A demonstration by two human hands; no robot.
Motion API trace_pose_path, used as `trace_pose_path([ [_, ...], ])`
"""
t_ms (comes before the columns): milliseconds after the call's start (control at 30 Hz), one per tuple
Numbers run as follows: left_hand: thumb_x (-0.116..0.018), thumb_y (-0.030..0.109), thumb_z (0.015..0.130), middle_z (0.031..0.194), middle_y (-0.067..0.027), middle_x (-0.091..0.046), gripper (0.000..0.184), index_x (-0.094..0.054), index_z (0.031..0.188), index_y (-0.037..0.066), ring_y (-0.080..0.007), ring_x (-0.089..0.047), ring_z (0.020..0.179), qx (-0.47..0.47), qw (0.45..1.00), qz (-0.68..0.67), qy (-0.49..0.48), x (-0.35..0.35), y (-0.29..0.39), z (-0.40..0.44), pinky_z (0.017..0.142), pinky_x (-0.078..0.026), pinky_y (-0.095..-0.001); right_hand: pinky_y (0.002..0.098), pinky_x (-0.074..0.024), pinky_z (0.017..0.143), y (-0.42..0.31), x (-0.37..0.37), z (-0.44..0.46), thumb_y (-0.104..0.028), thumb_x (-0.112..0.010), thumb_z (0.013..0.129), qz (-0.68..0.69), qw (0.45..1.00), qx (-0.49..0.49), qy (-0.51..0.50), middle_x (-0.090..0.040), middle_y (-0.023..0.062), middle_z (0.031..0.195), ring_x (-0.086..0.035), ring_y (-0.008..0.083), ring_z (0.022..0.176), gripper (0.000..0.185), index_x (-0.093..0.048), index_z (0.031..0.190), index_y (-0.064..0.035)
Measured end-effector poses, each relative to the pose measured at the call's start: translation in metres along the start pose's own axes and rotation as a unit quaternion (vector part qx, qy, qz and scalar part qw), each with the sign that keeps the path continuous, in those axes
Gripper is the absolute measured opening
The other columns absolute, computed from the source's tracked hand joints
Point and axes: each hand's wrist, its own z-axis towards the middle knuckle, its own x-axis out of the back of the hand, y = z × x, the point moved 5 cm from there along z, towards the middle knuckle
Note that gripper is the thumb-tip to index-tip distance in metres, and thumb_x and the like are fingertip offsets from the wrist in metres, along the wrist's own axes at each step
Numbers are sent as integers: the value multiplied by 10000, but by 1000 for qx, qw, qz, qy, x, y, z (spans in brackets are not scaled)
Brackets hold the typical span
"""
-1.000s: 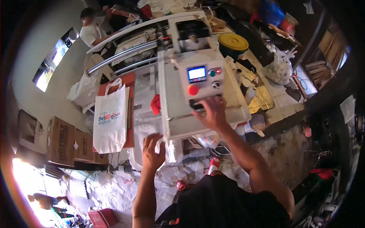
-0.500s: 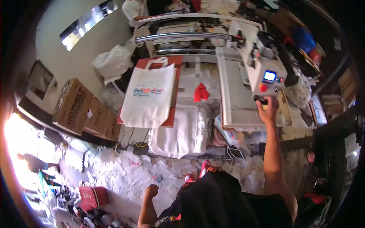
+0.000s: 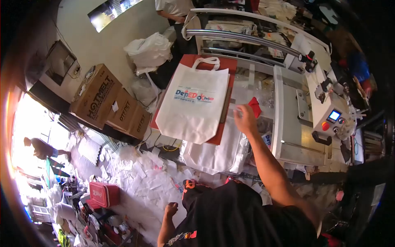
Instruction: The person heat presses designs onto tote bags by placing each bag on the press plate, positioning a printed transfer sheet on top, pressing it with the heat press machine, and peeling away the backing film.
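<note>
My right hand (image 3: 245, 119) is over the bench beside a crumpled red cloth (image 3: 254, 108), its fingers loosely bent and apart, with nothing seen in them. To its left, a white tote bag (image 3: 192, 111) printed with blue and red lettering lies flat on a red platen (image 3: 228, 70). The heat press head (image 3: 294, 119) stands to the right; its control box (image 3: 327, 117) has a lit screen and a black handle (image 3: 321, 138). My left hand (image 3: 170, 209) hangs low by my side, curled closed, with nothing visible in it.
More white bags in plastic (image 3: 214, 154) lie below the platen. Brown cartons (image 3: 98, 99) stand at the left wall. Paper scraps (image 3: 140, 185) cover the floor near a red cooler box (image 3: 104, 194). One person (image 3: 175, 10) stands behind the press; another (image 3: 41, 148) is by the bright doorway.
My right hand has let go of the press handle and moved left to beside the red cloth. The view has turned, shifting the scene to the right. My left hand stays low and closed.
</note>
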Motion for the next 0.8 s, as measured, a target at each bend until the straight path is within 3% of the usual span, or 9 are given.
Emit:
trace_pose_path([
  [300, -553, 301, 914, 810, -57, -684, 305, -681, 977, 31, -178, -687, 670, -9, 997, 61, -49, 105, -4, 92, 513, -510, -328, 473, -510, 810, 54, -176, 81, -180, -678, 805, -295, 945, -109, -95, -640, 225, 978, -613, 404, 942, 226, -666, 938, 3],
  [467, -581, 219, 873, 729, -77, -673, 184, -673, 891, 61, -198, -660, 567, -33, 982, 177, -51, 219, -24, 177, 490, -508, -347, 456, -511, 795, 88, -184, 91, -132, -650, 771, -212, 940, -247, -100, -647, 206, 920, -624, 388, 893, 163, -664, 891, -23],
  [500, -586, 201, 864, 713, -63, -664, 154, -671, 849, 73, -192, -647, 556, -304, 883, 357, 3, 239, 12, 181, 487, -500, -337, 453, -511, 785, 87, -184, 92, -108, -634, 761, -180, 927, -299, -133, -648, 201, 907, -625, 385, 887, 141, -664, 878, -35],
  [533, -590, 183, 854, 697, -49, -655, 134, -669, 807, 86, -185, -635, 544, -542, 680, 491, 53, 251, 36, 172, 483, -492, -328, 453, -511, 785, 69, -185, 90, -108, -634, 761, -182, 924, -308, -133, -648, 201, 907, -625, 385, 887, 141, -664, 878, -35],
  [600, -735, 214, 735, 881, -95, -697, 163, -639, 826, 118, -304, -674, 893, -326, 776, 538, -45, 280, 35, 231, 706, -555, -454, 489, -495, 760, -1, -193, 89, -76, -637, 766, -295, 938, -171, -61, -593, 144, 846, -587, 369, 825, 107, -613, 865, -43],
  [667, -759, 165, 695, 893, -113, -691, 180, -639, 821, 118, -311, -663, 911, -158, 930, 329, -30, 305, 34, 275, 703, -544, -466, 492, -471, 720, -60, -234, 50, -73, -639, 753, -199, 969, -96, -113, -574, 153, 875, -561, 370, 844, 130, -551, 847, -47],
  [733, -678, 164, 786, 806, -79, -682, 87, -658, 845, 103, -233, -650, 738, -270, 921, 282, -12, 304, 55, 285, 589, -515, -383, 472, -462, 721, -128, -277, -6, -22, -626, 719, -32, 980, -50, -190, -572, 136, 814, -568, 354, 830, 123, -537, 788, -73],
  [767, -596, 164, 878, 719, -46, -673, 110, -676, 868, 88, -155, -638, 566, -377, 897, 231, 9, 307, 73, 285, 475, -487, -300, 465, -464, 759, -163, -288, -32, -32, -645, 715, 77, 934, -141, -320, -593, 131, 873, -580, 346, 878, 150, -552, 823, -78],
  [800, -596, 164, 878, 719, -46, -673, 110, -676, 868, 88, -155, -638, 566, -378, 895, 235, 6, 303, 88, 284, 475, -487, -300, 428, -480, 784, -199, -295, -52, -37, -655, 740, 149, 908, -67, -385, -618, 119, 916, -598, 326, 917, 156, -572, 867, -74],
])
